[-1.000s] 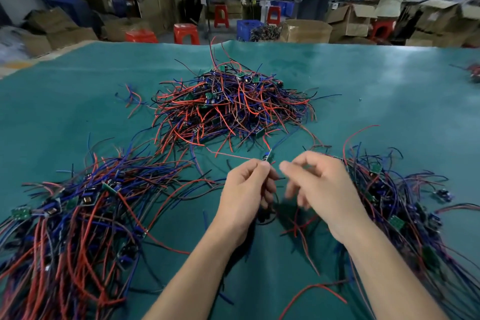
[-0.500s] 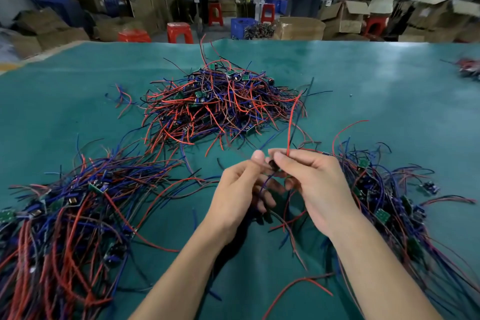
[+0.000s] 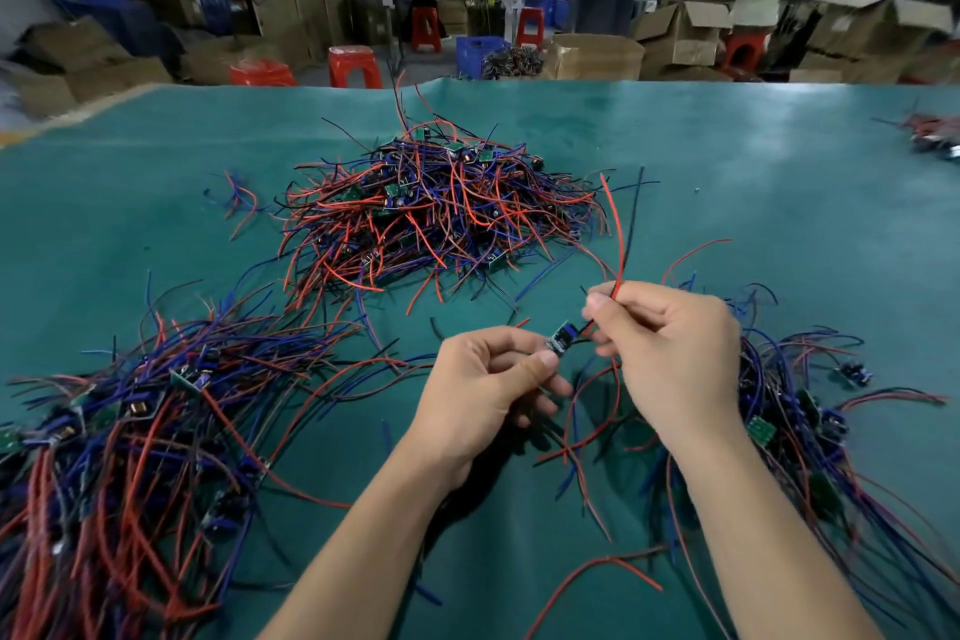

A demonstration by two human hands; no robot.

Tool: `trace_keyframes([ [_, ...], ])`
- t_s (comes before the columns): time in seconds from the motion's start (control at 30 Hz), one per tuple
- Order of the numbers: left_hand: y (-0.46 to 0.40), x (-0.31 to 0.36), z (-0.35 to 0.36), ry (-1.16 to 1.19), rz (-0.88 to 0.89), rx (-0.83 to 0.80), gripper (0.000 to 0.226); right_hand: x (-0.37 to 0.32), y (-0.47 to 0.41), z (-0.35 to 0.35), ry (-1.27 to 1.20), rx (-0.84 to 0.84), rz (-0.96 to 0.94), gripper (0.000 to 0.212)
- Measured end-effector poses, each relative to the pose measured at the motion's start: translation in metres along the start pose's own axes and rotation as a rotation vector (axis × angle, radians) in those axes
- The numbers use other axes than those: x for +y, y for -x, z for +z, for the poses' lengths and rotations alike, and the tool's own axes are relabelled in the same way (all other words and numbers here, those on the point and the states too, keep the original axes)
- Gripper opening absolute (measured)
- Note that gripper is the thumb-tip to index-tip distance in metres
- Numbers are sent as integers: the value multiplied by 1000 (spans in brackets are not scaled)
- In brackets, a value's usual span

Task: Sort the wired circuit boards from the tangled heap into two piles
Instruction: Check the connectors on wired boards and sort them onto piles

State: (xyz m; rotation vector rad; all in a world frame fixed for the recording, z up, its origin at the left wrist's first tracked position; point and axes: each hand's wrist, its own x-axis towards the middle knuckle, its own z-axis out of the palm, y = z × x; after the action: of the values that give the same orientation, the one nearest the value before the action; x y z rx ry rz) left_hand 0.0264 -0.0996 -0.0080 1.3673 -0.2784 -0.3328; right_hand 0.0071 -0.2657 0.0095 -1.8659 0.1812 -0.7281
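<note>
A tangled heap (image 3: 436,208) of small circuit boards with red, blue and black wires lies in the middle of the green table. A sorted pile (image 3: 119,447) spreads at the near left, another pile (image 3: 810,426) at the near right. My left hand (image 3: 483,395) pinches a small blue circuit board (image 3: 561,338) between thumb and fingers. My right hand (image 3: 670,353) grips that board's red and black wires (image 3: 618,234), which stick up and away from the fist. More wires from the board hang below both hands.
The green table mat (image 3: 753,182) stretches wide to the far edge. A small wire bundle (image 3: 935,135) lies at the far right. A loose red wire (image 3: 597,572) lies near my right forearm. Beyond the table stand cardboard boxes, red stools and people.
My hands have drawn a board out of the heap's near edge and pulled apart. The board now shows between them, and its red and black wires stand up from my right fist.
</note>
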Motion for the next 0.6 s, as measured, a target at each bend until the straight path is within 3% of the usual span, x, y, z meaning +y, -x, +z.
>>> trace_keyframes([
  [0.1,1,0,0,-10,-3,-13,5,-2,-6,-14,35,195,-47,22],
  [0.23,1,-4,2,-62,4,-15,10,-3,-13,-26,-211,464,-28,17],
  [0.3,0,-5,2,-25,21,43,9,-7,-14,-22,-317,544,-13,11],
  [0.37,-1,-5,1,28,41,118,7,-8,-12,-16,-386,555,74,22],
  [0.43,-2,-5,1,64,57,166,7,-9,-7,-8,-333,426,187,32],
  [0.5,-2,-5,1,78,65,169,7,-14,3,4,-182,117,238,28],
  [0.57,0,-4,2,65,69,134,10,-17,15,16,16,-147,195,40],
  [0.6,1,-3,2,50,64,114,12,-19,19,20,83,-194,153,40],
])
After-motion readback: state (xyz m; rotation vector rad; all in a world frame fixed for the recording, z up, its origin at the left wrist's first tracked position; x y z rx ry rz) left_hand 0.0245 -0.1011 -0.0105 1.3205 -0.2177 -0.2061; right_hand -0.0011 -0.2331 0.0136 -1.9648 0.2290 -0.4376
